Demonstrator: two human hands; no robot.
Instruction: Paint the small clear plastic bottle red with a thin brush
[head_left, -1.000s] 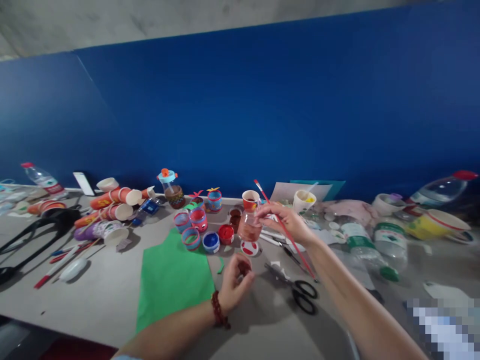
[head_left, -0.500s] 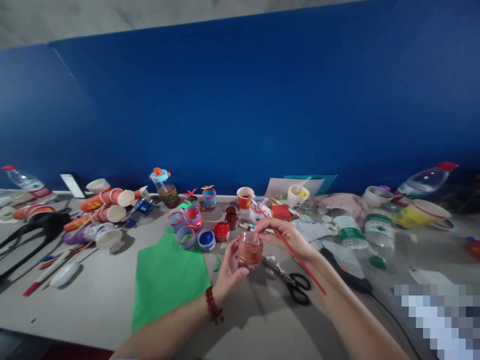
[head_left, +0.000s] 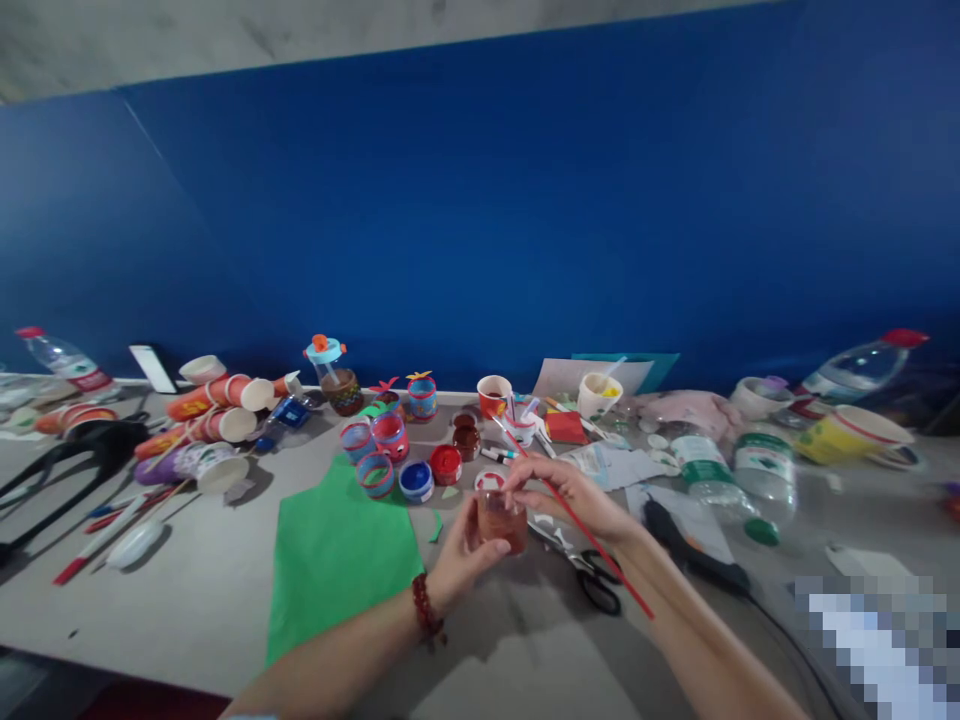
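My left hand [head_left: 465, 555] is wrapped round a small clear plastic cup [head_left: 501, 525] coated in reddish brown, held above the table. The fingertips of my right hand [head_left: 574, 495] touch the rim of this cup. Tucked in the same hand is a slim red-handled paintbrush [head_left: 581, 525], slanting along the wrist with its far end pointing toward the wall. Just beyond the cup stand open paint jars: brown [head_left: 466, 440], red [head_left: 446, 463] and blue [head_left: 415, 480]. Black-handled scissors [head_left: 592, 580] lie beneath my right hand.
Green paper [head_left: 341, 560] lies at left, with several painted cups [head_left: 375, 475] behind it. Farther left are stacked paper cups [head_left: 217, 400]. A black glue gun [head_left: 690, 550] with a cord, plastic bottles [head_left: 705, 465] and a yellow cup [head_left: 851, 435] lie at right. A blue wall [head_left: 480, 220] closes off the back.
Both hands and the cup have come slightly lower and nearer. A red-and-white round piece now shows behind the cup. The view has shifted a little, and both grips are unchanged.
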